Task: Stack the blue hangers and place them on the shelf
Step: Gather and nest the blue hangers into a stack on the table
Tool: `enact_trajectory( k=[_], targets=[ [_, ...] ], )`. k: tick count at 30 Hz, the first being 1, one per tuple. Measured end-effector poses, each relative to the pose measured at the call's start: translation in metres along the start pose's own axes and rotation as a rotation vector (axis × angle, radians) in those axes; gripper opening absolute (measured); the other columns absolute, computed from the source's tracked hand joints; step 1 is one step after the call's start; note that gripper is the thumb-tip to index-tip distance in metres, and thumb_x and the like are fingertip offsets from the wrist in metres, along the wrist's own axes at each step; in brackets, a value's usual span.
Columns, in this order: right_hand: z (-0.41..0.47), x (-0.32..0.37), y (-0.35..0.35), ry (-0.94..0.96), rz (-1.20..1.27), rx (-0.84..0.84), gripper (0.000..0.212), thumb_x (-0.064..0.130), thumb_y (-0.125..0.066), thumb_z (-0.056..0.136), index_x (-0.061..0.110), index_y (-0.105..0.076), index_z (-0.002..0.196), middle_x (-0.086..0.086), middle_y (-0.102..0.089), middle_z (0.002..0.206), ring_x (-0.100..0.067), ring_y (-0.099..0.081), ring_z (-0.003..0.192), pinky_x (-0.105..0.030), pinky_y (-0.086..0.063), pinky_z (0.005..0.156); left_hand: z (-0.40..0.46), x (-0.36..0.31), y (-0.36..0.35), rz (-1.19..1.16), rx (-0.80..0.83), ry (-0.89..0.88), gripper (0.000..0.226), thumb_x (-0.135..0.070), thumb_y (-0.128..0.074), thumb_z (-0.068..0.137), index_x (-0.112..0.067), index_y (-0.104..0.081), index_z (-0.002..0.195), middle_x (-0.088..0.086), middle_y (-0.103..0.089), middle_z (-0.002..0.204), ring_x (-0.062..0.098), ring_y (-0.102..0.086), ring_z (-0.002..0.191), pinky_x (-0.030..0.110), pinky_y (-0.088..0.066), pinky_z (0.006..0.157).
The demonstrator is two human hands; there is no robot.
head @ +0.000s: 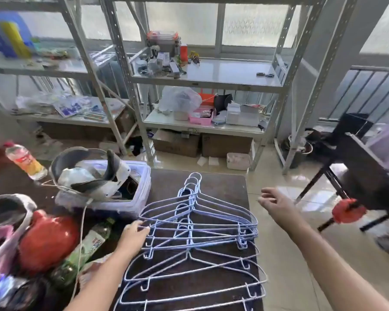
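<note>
Several light blue wire hangers (195, 225) lie overlapped on a dark brown table (225, 187), hooks pointing away from me. A second loose group of blue hangers (189, 279) lies nearer to me. My left hand (133, 236) rests at the left ends of the upper pile, its fingertips pinching the wires. My right hand (276, 203) hovers beyond the table's right edge, fingers spread, holding nothing. The grey metal shelf unit (211, 83) stands ahead across the floor; the right part of its middle board is bare.
A clear plastic bin (130, 205) holding a headset sits left of the hangers. Bottles (25, 162), a red bag (47, 241) and a white cable crowd the table's left side. A dark folding table (364, 167) with a red object stands at right. Cardboard boxes sit under the shelf.
</note>
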State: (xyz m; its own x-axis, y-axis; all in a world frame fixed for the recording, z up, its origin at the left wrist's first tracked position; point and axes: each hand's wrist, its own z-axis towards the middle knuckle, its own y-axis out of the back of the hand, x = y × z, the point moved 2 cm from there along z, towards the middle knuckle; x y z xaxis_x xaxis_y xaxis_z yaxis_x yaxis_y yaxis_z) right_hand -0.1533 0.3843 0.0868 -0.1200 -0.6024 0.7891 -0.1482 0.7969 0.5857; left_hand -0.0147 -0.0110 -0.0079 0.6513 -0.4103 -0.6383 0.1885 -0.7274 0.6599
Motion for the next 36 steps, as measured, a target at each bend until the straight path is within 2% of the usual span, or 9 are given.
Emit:
enact_trajectory(
  k=[4,7,10,15,18,21,24,29,36],
  targets=[
    [0.022,-0.047,-0.041,-0.325,-0.056,0.170,0.050,0.022,-0.060,0.093,0.005,-0.046,0.138,-0.018,-0.054,0.135,-0.030,-0.054,0.116,-0.041,-0.044,0.099,0.019,0.000,-0.012,-0.018,0.036,0.144,0.032,-0.027,-0.063,0.082,-0.009,-0.069,0.109,0.017,-0.069,0.112,0.034,-0.064,0.100,0.037,-0.051,0.092],
    [0.036,-0.073,-0.061,-0.422,-0.065,0.144,0.053,0.020,-0.060,0.093,0.000,-0.044,0.139,-0.022,-0.048,0.140,-0.036,-0.048,0.126,-0.043,-0.039,0.104,0.023,-0.009,-0.016,-0.041,0.000,0.229,0.039,-0.024,-0.062,0.088,-0.008,-0.061,0.123,0.015,-0.060,0.126,0.032,-0.060,0.111,0.033,-0.045,0.089],
    [0.055,-0.098,-0.073,-0.477,-0.067,0.148,0.047,0.018,-0.060,0.092,-0.003,-0.050,0.133,-0.024,-0.052,0.136,-0.037,-0.051,0.123,-0.040,-0.041,0.100,0.031,-0.007,-0.017,-0.060,-0.044,0.285,0.038,-0.021,-0.063,0.087,-0.006,-0.062,0.122,0.017,-0.060,0.126,0.031,-0.059,0.108,0.034,-0.043,0.089],
    [0.071,-0.117,-0.077,-0.420,-0.069,0.211,0.012,0.010,-0.059,0.091,0.004,-0.068,0.091,-0.017,-0.067,0.089,-0.025,-0.057,0.078,-0.029,-0.039,0.068,0.043,-0.003,-0.019,-0.058,-0.083,0.303,0.041,-0.017,-0.062,0.088,-0.004,-0.058,0.126,0.018,-0.059,0.127,0.029,-0.056,0.109,0.033,-0.040,0.087],
    [0.075,-0.125,-0.079,-0.364,-0.083,0.194,0.026,0.006,-0.061,0.089,0.019,-0.061,0.066,-0.004,-0.062,0.063,-0.019,-0.053,0.060,-0.028,-0.039,0.059,0.049,-0.005,-0.022,-0.104,-0.102,0.338,0.045,-0.015,-0.059,0.090,-0.003,-0.051,0.133,0.017,-0.055,0.133,0.031,-0.054,0.115,0.032,-0.038,0.089],
    [0.074,-0.126,-0.079,-0.304,-0.117,0.184,0.025,0.008,-0.062,0.090,0.015,-0.063,0.066,0.005,-0.054,0.053,-0.011,-0.047,0.053,-0.025,-0.035,0.052,0.059,-0.003,-0.024,-0.180,-0.093,0.367,0.049,-0.016,-0.057,0.091,-0.006,-0.047,0.137,0.015,-0.056,0.133,0.032,-0.054,0.119,0.039,-0.042,0.100],
    [0.073,-0.129,-0.079,-0.280,-0.153,0.168,0.018,0.015,-0.062,0.091,0.015,-0.069,0.074,0.008,-0.057,0.054,-0.009,-0.050,0.054,-0.024,-0.036,0.052,0.067,0.003,-0.027,-0.250,-0.068,0.386,0.036,-0.013,-0.053,0.091,-0.008,-0.058,0.127,0.014,-0.063,0.123,0.027,-0.058,0.103,0.037,-0.046,0.095],
    [0.064,-0.136,-0.077,-0.292,-0.184,0.137,0.017,0.019,-0.063,0.090,0.015,-0.072,0.076,0.005,-0.063,0.058,-0.014,-0.057,0.060,-0.027,-0.042,0.058,0.072,0.011,-0.025,-0.329,-0.119,0.372,0.032,-0.011,-0.057,0.093,-0.002,-0.060,0.123,0.012,-0.062,0.115,0.025,-0.055,0.102,0.032,-0.039,0.088],
    [0.050,-0.138,-0.075,-0.280,-0.209,0.107,0.020,0.021,-0.064,0.089,0.015,-0.073,0.072,0.001,-0.061,0.052,-0.015,-0.051,0.054,-0.027,-0.039,0.055,0.070,0.028,-0.017,-0.269,-0.242,0.331,0.008,-0.013,-0.070,0.083,-0.008,-0.071,0.090,0.012,-0.071,0.092,0.028,-0.061,0.084,0.033,-0.045,0.078]
  ],
)
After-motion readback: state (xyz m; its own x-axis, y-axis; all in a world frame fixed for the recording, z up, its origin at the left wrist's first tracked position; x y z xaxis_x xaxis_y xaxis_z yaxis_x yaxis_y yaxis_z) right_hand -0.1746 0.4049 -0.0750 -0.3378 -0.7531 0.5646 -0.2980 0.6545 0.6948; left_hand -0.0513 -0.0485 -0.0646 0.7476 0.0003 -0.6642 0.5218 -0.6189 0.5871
